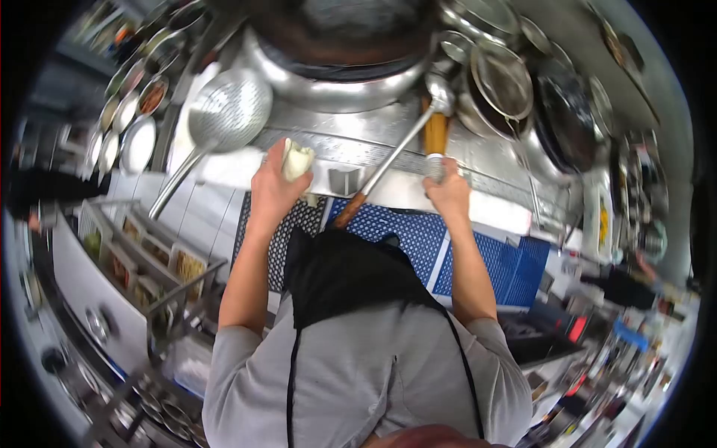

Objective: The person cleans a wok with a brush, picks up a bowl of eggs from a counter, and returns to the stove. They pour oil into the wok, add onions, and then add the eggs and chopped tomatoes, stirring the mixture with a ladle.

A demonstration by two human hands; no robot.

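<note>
Nearest, at the bottom of the frame, a grey fabric shirt (373,358) and a black cloth apron (351,272) cover the person's front. Beyond them lie perforated rubber mats, one black (299,243) and one blue (418,231), on pale floor tiles (198,209).

At centre left, the left hand (272,187) is closed around a crumpled, cream-coloured soft cloth (298,161), which bulges between thumb and fingers, above the front edge of the stainless-steel counter (336,131). Right of centre, the right hand (449,198) is clenched round the ribbed grey end of an amber-brown, slatted-looking tool (435,136); its exact material cannot be told.

Between the hands, a steel ladle (399,146) lies diagonally, its brown wooden grip reaching past the counter edge towards the apron, its rounded bowl at the far end of the brown tool. Neither hand touches it. At upper left, a round, flat, perforated metal skimmer (230,110) extends its tubular handle over the edge.

Farther off, top centre, a large dark wok (343,33) sits in a smooth, shiny steel ring (328,89). At upper right, a round fine-mesh strainer (502,78) rests over a metal bowl (474,112).
</note>
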